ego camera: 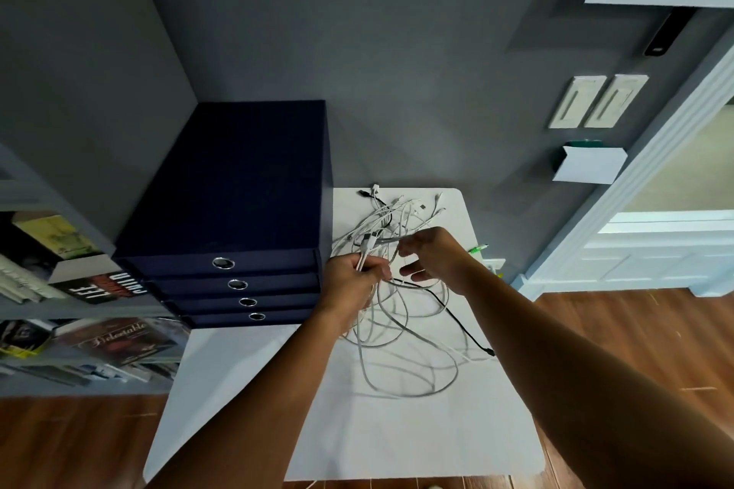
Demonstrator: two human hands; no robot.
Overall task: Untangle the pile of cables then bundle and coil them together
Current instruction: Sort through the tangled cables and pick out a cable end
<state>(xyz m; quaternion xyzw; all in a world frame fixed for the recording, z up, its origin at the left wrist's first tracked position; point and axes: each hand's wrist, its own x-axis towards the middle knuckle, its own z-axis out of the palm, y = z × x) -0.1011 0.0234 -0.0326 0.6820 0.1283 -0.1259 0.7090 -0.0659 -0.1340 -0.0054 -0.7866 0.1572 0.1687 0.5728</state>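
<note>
The cables point(401, 314) lie in a loose tangle on the white counter point(357, 433), partly lifted between the two hands. Most are thin white leads, with one black cable point(456, 316) trailing out below the right hand point(435, 256). Several plug ends fan out just beyond the fingertips of both hands, and the big slack loops sag back toward the wrists and past them.

The left hand point(353, 274) is closed in a fist round a gathered bunch of white strands, plug ends sticking up out of its grip. The right hand, just beside it, seems to pinch one strand between thumb and forefinger, its lower fingers held loose.

These leads look light, limp and smooth-jacketed, so they should slide through each other readily but will snag at the plugs (the only stiff, bulky parts). The safest hold is probably near a plug, feeding that end back through the loops and not pulling mid-length, which would tighten the knots.

To the left of the left hand, touching the counter's edge, stands a dark blue drawer box point(238, 210); further left, a shelf of books point(119, 341).
</note>
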